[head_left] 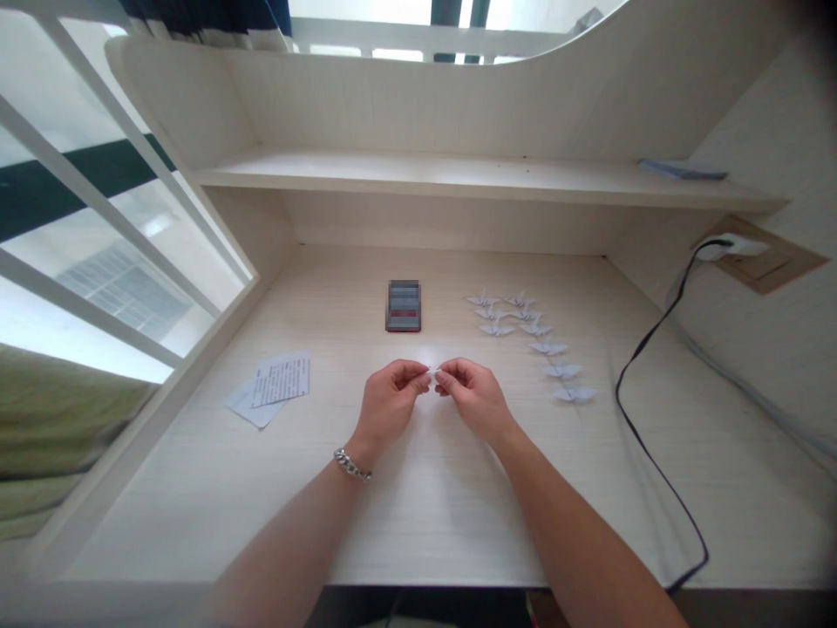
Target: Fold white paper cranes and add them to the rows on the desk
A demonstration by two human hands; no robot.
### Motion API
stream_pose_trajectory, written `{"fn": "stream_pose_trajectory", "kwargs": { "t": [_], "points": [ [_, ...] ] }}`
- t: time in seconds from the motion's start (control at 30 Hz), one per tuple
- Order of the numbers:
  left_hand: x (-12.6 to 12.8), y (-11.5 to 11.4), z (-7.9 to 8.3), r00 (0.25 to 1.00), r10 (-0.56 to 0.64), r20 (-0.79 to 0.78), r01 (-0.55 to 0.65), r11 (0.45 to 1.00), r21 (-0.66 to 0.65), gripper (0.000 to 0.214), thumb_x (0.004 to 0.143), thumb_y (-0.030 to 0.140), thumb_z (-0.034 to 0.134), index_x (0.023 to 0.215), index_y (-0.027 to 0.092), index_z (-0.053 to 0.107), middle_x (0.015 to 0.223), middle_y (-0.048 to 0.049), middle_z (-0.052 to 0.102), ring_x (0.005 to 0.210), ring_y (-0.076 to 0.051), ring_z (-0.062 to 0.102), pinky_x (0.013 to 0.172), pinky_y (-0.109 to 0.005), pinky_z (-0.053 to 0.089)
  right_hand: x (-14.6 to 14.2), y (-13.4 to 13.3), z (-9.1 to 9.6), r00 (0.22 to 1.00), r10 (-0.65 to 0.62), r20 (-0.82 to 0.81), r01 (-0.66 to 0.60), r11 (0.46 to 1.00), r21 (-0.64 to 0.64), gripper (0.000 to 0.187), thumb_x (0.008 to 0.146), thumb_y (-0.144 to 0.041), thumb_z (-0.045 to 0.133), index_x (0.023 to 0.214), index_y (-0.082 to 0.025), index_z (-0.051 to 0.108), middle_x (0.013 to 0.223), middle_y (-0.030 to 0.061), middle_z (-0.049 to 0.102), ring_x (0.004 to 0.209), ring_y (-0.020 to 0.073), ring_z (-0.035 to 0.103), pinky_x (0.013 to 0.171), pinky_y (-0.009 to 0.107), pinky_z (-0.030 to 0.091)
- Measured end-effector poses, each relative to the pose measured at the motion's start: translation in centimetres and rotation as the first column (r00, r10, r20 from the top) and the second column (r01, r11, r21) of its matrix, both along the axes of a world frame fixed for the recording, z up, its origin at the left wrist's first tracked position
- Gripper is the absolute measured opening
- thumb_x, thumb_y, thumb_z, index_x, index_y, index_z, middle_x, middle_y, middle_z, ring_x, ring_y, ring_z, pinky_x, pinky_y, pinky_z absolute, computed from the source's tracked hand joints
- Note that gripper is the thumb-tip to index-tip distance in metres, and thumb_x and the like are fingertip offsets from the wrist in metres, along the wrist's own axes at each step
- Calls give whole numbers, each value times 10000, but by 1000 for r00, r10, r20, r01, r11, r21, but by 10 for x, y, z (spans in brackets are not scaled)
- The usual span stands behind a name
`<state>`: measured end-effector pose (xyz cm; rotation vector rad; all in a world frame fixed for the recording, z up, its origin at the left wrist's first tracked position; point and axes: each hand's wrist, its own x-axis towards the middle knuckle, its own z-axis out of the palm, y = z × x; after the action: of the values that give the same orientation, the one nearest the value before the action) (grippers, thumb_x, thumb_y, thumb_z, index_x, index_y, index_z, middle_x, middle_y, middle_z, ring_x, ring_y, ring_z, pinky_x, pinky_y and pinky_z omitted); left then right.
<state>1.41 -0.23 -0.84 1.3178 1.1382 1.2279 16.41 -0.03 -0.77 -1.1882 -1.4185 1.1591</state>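
My left hand (391, 397) and my right hand (472, 394) meet above the middle of the pale wooden desk (418, 506). Both pinch a small piece of white paper (432, 374) between fingertips, fingers curled. A silver chain bracelet (351, 465) sits on my left wrist. To the right of my hands lies a curved row of several folded white paper cranes (536, 336). A phone (404, 305) lies flat behind my hands, its screen blurred.
Printed paper sheets (275, 384) lie at the left. A black cable (644, 419) runs from a wall socket (738, 247) down over the desk's right front edge. A shelf (458, 174) spans the back, with a blue item (683, 169) at its right.
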Motion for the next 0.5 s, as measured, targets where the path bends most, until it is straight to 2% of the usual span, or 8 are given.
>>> {"fn": "stream_pose_trajectory", "kwargs": {
  "t": [0.1,0.3,0.4,0.5],
  "points": [
    [-1,0,2,999,13,45,-13,1000,-7,228,663,263,701,849,145,642,780,-45,673,704,-153,628,662,-269,507,-2,0,2,995,-71,-72,71,997,1,183,744,-345,613,758,-163,603,655,16,606,589,141,578,563,275,481],
    [-5,2,3,999,49,14,-49,999,14,172,655,239,704,783,135,656,774,-52,673,708,-147,624,671,-255,499,-2,0,6,964,4,-266,-51,984,-169,245,694,-400,661,734,-159,642,645,25,630,636,153,613,591,274,497],
    [-5,4,3,994,34,106,-32,999,-19,275,642,218,715,889,141,621,798,-53,676,739,-156,637,698,-276,507,-2,-1,7,947,-8,-321,-68,972,-224,246,666,-400,686,726,-162,664,645,26,647,627,146,613,616,281,497],
    [-4,5,1,972,71,225,-57,996,-69,385,608,189,742,945,162,558,793,-33,675,754,-158,643,709,-299,515,-3,-2,7,947,-4,-322,-68,976,-209,232,631,-365,721,740,-164,690,686,38,672,663,152,614,661,298,494]
  ]
}}
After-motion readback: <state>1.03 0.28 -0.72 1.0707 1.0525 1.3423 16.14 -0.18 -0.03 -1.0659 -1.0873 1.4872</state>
